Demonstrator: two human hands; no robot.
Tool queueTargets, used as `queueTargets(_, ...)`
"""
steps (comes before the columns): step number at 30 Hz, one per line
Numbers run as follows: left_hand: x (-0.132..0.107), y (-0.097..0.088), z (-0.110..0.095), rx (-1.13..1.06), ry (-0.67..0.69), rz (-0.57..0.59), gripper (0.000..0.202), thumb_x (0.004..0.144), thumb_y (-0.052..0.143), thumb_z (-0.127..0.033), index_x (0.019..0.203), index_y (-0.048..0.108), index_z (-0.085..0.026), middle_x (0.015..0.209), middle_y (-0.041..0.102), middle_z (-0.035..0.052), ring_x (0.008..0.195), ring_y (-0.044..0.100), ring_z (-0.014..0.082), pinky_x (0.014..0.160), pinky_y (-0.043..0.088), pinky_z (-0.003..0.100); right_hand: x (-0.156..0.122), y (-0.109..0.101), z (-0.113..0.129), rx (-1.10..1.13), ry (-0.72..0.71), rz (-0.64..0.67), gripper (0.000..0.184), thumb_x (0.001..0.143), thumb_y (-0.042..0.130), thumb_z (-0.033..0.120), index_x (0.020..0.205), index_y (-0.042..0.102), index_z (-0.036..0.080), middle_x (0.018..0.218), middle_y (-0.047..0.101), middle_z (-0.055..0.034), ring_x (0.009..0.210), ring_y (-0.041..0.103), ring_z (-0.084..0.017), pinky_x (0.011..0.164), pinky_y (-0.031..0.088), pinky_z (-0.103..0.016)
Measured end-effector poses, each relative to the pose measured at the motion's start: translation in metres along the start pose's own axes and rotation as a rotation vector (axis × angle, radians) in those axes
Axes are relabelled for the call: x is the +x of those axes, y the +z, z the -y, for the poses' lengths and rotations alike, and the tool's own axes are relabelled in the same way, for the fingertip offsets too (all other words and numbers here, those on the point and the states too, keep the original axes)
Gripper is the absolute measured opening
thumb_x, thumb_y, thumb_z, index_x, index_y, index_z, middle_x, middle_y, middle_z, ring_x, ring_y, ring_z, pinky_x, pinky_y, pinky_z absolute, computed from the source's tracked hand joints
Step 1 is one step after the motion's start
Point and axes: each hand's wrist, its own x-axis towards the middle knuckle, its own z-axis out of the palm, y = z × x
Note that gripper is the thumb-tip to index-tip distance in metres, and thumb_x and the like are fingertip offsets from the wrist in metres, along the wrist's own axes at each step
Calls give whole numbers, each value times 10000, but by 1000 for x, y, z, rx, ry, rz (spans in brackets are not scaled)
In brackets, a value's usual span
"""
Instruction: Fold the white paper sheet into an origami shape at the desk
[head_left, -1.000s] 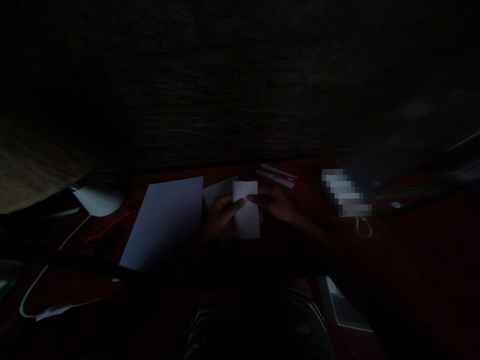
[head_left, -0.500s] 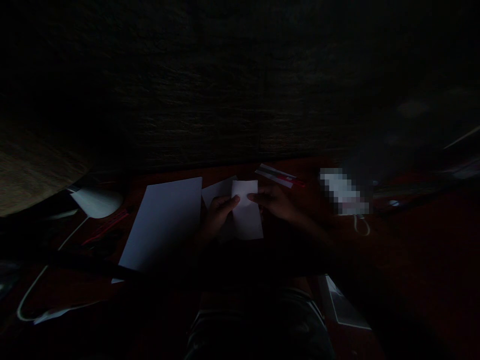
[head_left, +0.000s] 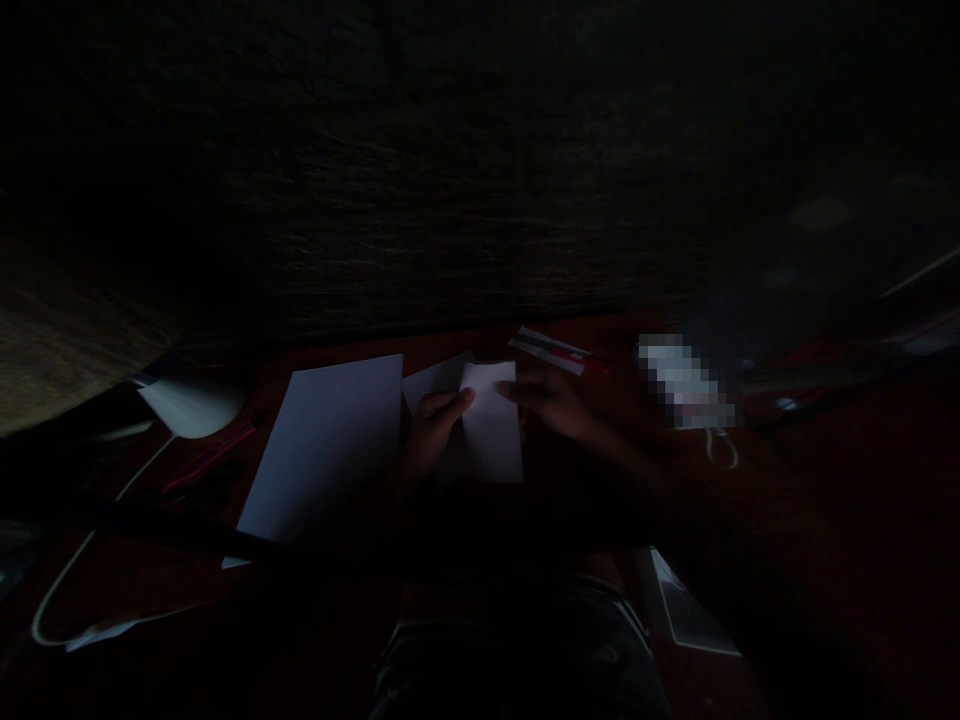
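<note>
Left hand and right hand touch opposite edges of a white paper slip, which overlaps a second sheet; actual grip unclear, hands half lost in shadow.

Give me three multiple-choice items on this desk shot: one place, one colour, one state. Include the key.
1. Where is the large sheet relative to the left hand?
A. On top of it
B. To its left
C. To its right

2. What colours is the strip at the far side of the right hand?
A. Green and yellow
B. Blue and orange
C. Red and white

3. What state is the small paper in?
A. Held at its edges by both hands
B. Lying untouched
C. Crumpled into a ball

Key:
1. B: the large sheet lies flat, left of the left hand.
2. C: red and white show, with a dark band.
3. A: the left thumb and right fingers meet its side edges.
</note>
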Motion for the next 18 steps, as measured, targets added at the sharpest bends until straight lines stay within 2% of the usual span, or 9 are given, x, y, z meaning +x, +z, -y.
queueTargets(4,-1,0,0,56,28,-4,542,684,842,-678,605,696,-162,622,641,10,614,551,147,613,413,286,0,0,2,6,-28,-32,527,816,717,691,642,597,208,574,558,18,521,517,-121,531,428,-272)
queueTargets(10,-3,-1,-1,125,46,2,518,743,809,-646,603,693,-161,610,628,5,620,553,153,612,408,284,-1,1,3,43,-31,-72,563,777,718,746,663,602,206,578,577,23,513,520,-117,520,431,-258)
queueTargets(18,-4,0,-3,132,62,23,508,746,803,-641,584,683,-175,602,621,6,611,542,151,607,406,289,-1,-1,5,46,-26,-75,518,793,708,698,640,596,216,581,581,8,519,540,-129,528,453,-279)
